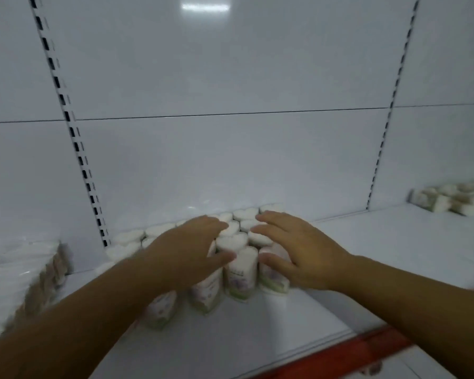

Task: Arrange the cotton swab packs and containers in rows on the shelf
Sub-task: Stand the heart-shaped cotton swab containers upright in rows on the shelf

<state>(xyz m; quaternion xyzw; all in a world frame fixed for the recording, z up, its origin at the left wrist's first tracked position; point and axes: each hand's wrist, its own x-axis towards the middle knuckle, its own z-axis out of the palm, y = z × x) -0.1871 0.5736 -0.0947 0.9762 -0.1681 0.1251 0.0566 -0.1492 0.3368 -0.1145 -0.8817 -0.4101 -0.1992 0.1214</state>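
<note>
Several heart-shaped cotton swab containers (pixel 242 272) with white tops stand packed in rows on the white shelf (pixel 367 255), reaching back to the rear panel. My left hand (pixel 186 250) lies over the left part of the group, fingers spread, thumb against the front containers. My right hand (pixel 296 250) lies over the right part, fingers straight on the tops, thumb beside a front container. Neither hand grips one. The containers under my hands are partly hidden.
Stacked cotton swab packs (pixel 19 277) in clear wrap fill the shelf's left end. More packs (pixel 454 201) lie at the far right by the rear panel. A red strip (pixel 353 354) runs along the shelf's front edge. Slotted uprights (pixel 74 138) flank the bay.
</note>
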